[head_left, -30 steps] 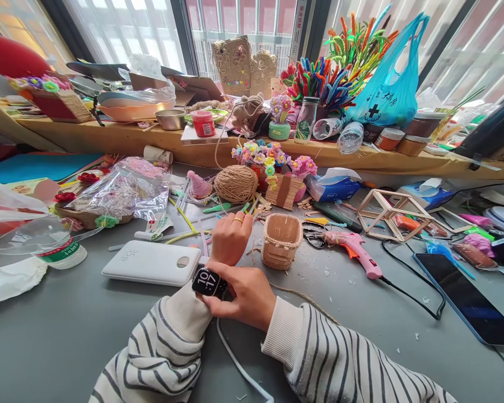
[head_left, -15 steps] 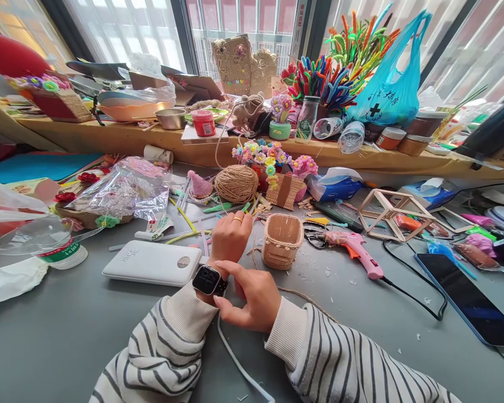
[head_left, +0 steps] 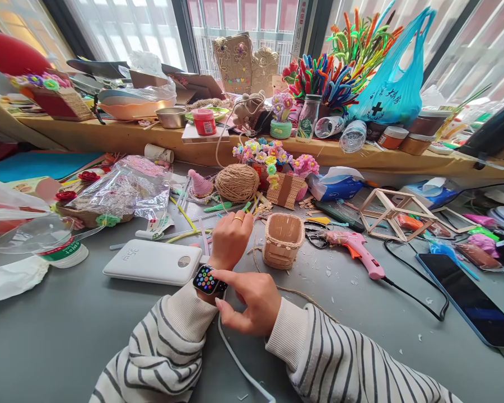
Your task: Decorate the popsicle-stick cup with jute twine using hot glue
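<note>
Barred windows [head_left: 243, 17] are backing a cluttered grey surface [head_left: 63, 336]. Below the left hand [head_left: 232, 238], whose grip I cannot tell, a wrist-worn black rectangular smartwatch [head_left: 205, 280] is glowing with colourful icons [head_left: 204, 282]. The right hand [head_left: 254, 302], released, is pointing its index finger [head_left: 231, 279] at them. A square wooden basket [head_left: 282, 254] is standing nearby.

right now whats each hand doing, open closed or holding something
Left hand: open or closed can't be told, fingers mostly hidden; watch on its wrist.
Right hand: open, nothing visibly held, index finger at the watch's screen.
</note>
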A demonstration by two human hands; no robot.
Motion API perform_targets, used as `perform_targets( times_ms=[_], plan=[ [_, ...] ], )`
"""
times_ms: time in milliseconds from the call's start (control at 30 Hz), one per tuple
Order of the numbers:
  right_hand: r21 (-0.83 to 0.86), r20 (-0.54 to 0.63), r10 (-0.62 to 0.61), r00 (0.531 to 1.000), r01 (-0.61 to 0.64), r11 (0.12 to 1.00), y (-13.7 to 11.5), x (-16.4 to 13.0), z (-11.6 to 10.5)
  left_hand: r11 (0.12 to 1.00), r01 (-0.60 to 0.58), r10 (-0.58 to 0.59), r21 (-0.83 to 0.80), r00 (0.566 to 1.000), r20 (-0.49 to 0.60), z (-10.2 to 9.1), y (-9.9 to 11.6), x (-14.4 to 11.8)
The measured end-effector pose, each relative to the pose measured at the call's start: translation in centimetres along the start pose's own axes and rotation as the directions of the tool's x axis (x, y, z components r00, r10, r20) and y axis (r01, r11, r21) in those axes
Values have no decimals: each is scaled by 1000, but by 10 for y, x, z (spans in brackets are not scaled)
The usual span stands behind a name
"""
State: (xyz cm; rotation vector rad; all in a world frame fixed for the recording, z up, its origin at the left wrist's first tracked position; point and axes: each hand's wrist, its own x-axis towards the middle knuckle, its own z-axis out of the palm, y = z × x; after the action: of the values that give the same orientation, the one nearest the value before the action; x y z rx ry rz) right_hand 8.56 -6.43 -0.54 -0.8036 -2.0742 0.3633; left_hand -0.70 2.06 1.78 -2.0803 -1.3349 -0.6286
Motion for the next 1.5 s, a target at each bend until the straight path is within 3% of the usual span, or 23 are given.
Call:
perform_targets(
  times_ms=[267,533,800,1000,1233,1500],
  plan=[
    [-9,50,-75,996,76,997,2,-1,3,1000,-23,23,20,999,-23,0,0,0],
    [-12,79,23,997,-22,1000,-1,2,5,1000,-20,20,9,1000,-7,-1,4,0],
    [15,60,-34,998,33,999,0,1,4,1000,-15,15,-10,1000,9,0,3,-1],
    [35,40,22,999,-23,999,-2,2,3,1000,-17,17,-1,1000,9,0,3,-1],
    [-19,155,69,986,-67,998,-2,5,4,1000,-19,19,12,1000,21,-1,4,0],
    [-74,155,77,985,-67,995,-2,7,5,999,-29,29,29,1000,9,-1,4,-1]
  ],
)
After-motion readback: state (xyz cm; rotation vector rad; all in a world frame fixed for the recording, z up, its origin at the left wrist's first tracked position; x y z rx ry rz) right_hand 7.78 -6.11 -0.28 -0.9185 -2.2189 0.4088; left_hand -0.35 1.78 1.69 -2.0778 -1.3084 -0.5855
